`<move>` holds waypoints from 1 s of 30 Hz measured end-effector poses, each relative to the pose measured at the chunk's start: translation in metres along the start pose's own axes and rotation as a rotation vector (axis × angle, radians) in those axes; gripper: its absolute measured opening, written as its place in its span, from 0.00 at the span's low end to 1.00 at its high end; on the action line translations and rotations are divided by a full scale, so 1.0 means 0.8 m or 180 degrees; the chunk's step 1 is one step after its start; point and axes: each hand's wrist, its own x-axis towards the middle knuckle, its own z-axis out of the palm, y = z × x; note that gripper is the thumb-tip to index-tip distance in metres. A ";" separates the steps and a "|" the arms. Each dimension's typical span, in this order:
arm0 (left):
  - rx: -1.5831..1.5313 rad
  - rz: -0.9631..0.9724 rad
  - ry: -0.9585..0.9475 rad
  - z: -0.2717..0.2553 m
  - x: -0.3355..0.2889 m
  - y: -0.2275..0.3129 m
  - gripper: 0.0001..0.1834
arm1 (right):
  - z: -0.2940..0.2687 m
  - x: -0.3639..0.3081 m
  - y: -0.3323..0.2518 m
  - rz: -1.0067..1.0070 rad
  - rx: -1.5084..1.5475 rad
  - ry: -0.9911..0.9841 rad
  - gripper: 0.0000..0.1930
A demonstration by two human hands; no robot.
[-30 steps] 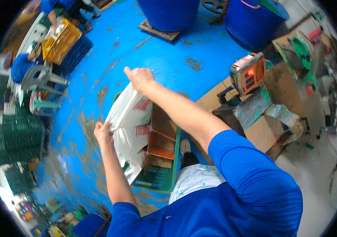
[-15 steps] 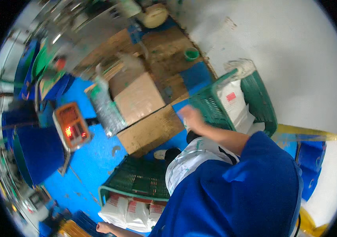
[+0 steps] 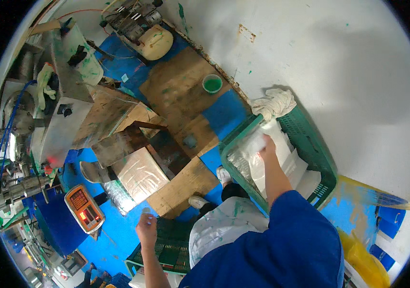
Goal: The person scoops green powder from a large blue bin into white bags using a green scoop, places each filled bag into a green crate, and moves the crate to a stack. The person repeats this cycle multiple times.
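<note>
Lying lgthwise in crate [image 3: 318,148]: wht bags [image 3: 292,167]

The white plastic sheets [image 3: 286,165] lie loosely stacked at the right, flat and overlapping, their edges uneven and one corner sticking out toward the near right; the right hand [image 3: 268,145] is in among them at the far left part of the pile, its fingertips too blurred to show a grip; a crinkled, see-through film [image 3: 242,161] lies along their left side; all this sits inside a green slatted crate [image 3: 328,158], open at the top and set slantwise; at the near left, just beside the left hand [image 3: 146,231], stands a second green crate [image 3: 171,235], partly cut off.
</note>
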 end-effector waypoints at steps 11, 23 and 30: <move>-0.4498 -0.2064 -0.1102 0.032 0.025 0.112 0.19 | 0.213 -0.404 -0.010 0.2418 -0.0491 -0.3041 0.16; -0.1809 -0.0641 0.2511 -0.129 0.241 -0.054 0.20 | 0.556 -0.535 0.073 -0.2548 -0.3338 -0.2769 0.22; -0.2229 -0.0684 0.2171 -0.086 0.331 -0.130 0.16 | 0.607 -0.440 0.102 -0.2369 -0.3912 -0.1655 0.23</move>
